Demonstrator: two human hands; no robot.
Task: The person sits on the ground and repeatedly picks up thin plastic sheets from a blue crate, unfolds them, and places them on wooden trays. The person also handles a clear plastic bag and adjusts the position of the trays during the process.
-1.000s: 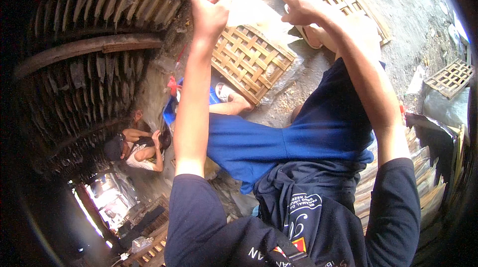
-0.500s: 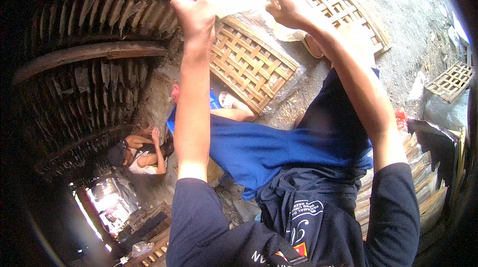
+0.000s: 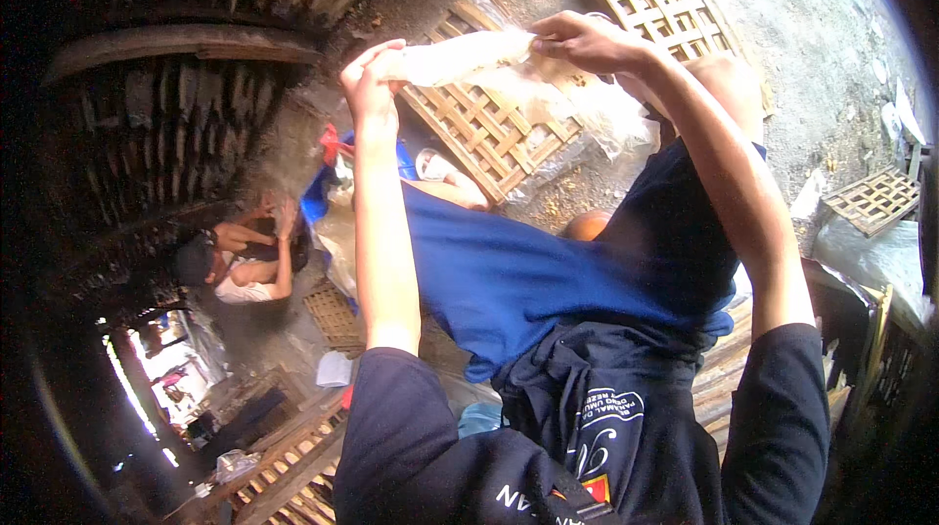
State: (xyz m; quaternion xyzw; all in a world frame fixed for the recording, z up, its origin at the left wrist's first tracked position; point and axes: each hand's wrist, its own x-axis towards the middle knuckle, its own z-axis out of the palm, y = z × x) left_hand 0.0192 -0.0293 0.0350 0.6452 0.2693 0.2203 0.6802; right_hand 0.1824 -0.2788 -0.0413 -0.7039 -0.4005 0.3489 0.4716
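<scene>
A long, pale plastic bag [image 3: 465, 57] is stretched sideways between my hands, overexposed so that its contents are hard to make out. My left hand [image 3: 373, 85] is closed on the left end. At the other end, the fingers of my right hand [image 3: 584, 42] pinch the bag. Below it lies a woven bamboo rack [image 3: 494, 148], partly covered by the bag and my left arm. Loose clear plastic [image 3: 626, 129] lies beside that rack, under my right hand.
Another bamboo rack [image 3: 660, 1] lies beyond my right hand. A smaller rack [image 3: 873, 200] rests on a clear plastic bundle at the right. A blue bag [image 3: 315, 204] is by my left forearm. At the left another person [image 3: 249, 271] crouches near rows of stacked slats [image 3: 156, 134].
Both hands have come lower and nearer with the bag, which stays stretched between them. My view has shifted, bringing more of the left side into sight.
</scene>
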